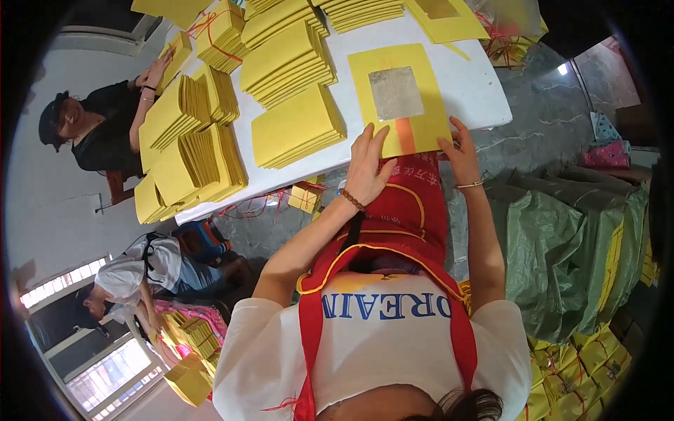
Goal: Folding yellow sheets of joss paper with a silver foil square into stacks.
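Fingers (370, 135) of your left hand (364, 170) and right hand (462, 153) meet the near corners of a yellow sheet (427, 131).

Your left fingers are unclenched and extended over the sheet's left edge, thumb apart; your right fingers are half-curled at the opposite corner, and whether they pinch it cannot be told. The rectangular, matte sheet lies at the near edge of the smooth white table (484, 95); it carries a dull silver-grey square patch (397, 93) above an orange strip (405, 137). To its left stands a stack of folded yellow sheets (298, 128), edges layered. Your red apron (411, 210) has yellow piping.
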Demonstrator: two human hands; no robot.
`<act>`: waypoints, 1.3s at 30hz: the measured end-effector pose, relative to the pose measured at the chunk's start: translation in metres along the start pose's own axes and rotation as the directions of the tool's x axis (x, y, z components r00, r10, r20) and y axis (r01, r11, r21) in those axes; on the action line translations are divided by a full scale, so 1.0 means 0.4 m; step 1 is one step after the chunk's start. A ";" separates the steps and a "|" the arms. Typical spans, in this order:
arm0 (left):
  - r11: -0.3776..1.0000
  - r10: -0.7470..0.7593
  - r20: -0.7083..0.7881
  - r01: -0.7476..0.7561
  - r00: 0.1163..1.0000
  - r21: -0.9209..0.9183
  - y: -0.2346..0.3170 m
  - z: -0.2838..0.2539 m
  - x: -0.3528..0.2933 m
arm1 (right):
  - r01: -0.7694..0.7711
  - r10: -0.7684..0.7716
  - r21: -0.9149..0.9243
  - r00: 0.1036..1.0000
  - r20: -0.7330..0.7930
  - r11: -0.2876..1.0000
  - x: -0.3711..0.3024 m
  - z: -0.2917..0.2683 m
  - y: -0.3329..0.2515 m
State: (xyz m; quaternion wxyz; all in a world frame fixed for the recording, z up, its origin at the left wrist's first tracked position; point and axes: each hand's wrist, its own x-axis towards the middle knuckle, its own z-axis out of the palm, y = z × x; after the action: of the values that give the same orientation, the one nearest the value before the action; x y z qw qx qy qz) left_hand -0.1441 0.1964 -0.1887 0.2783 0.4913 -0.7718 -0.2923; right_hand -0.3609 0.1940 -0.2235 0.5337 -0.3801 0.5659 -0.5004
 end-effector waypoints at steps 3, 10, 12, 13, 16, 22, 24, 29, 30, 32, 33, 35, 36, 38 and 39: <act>1.000 0.006 0.005 -0.006 1.000 -0.013 0.006 0.004 -0.001 | -0.034 0.034 0.017 0.999 0.011 0.999 -0.008 -0.010 -0.012; 0.975 0.133 0.086 -0.146 0.987 0.170 -0.038 -0.020 0.018 | -0.177 0.180 -0.061 0.983 0.039 0.982 0.017 -0.029 -0.029; 0.966 0.142 0.077 -0.155 0.987 0.206 -0.039 -0.014 0.019 | -0.165 0.166 -0.060 0.986 0.010 0.985 0.018 -0.022 -0.036; 0.955 0.153 0.076 -0.167 0.985 0.244 -0.037 -0.010 0.016 | -0.155 0.153 -0.052 0.988 -0.023 0.987 0.014 -0.017 -0.035; 0.958 0.170 0.008 -0.168 0.985 0.234 -0.032 0.003 0.010 | -0.130 0.129 -0.031 0.991 -0.042 0.991 0.011 -0.007 -0.031; 0.960 0.165 0.033 -0.169 0.986 0.224 -0.038 0.001 0.013 | -0.118 0.115 -0.052 0.992 -0.049 0.992 0.007 -0.004 -0.027; 0.962 0.167 0.029 -0.170 0.985 0.214 -0.040 0.000 0.011 | -0.117 0.116 -0.012 0.992 -0.043 0.993 0.006 0.000 -0.023; 0.964 0.185 0.024 -0.186 0.982 0.191 -0.044 -0.004 0.023 | -0.099 0.101 0.034 0.994 -0.048 0.994 0.004 0.005 -0.007; 0.963 0.189 0.023 -0.190 0.982 0.192 -0.045 -0.005 0.028 | -0.096 0.099 0.046 0.994 -0.053 0.994 0.005 0.007 -0.007; 0.962 0.193 0.023 -0.194 0.981 0.192 -0.045 -0.004 0.032 | -0.094 0.097 0.057 0.994 -0.059 0.994 0.006 0.010 -0.005; 0.961 0.193 0.016 -0.192 0.981 0.198 -0.044 -0.003 0.033 | -0.082 0.087 0.067 0.994 -0.066 0.994 0.007 0.014 -0.005; 0.960 0.195 0.007 -0.193 0.981 0.203 -0.043 -0.004 0.036 | -0.068 0.073 0.076 0.994 -0.075 0.995 0.010 0.014 0.003; 0.957 0.195 0.015 -0.194 0.981 0.218 -0.041 -0.006 0.036 | -0.060 0.064 0.068 0.995 -0.070 0.996 0.011 0.011 0.012; 0.951 0.201 0.012 -0.198 0.979 0.236 -0.041 -0.009 0.038 | -0.040 0.043 0.057 0.997 -0.061 0.998 0.016 0.008 0.025; 0.942 0.217 0.027 -0.216 0.976 0.256 -0.047 -0.008 0.034 | -0.038 0.041 0.055 0.997 -0.063 0.998 0.013 0.008 0.032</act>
State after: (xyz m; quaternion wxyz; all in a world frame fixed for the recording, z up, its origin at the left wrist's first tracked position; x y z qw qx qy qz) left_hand -0.1355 0.1769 -0.1982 0.2430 0.4357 -0.8524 -0.1568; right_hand -0.3573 0.1910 -0.2368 0.5352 -0.3380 0.5765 -0.5167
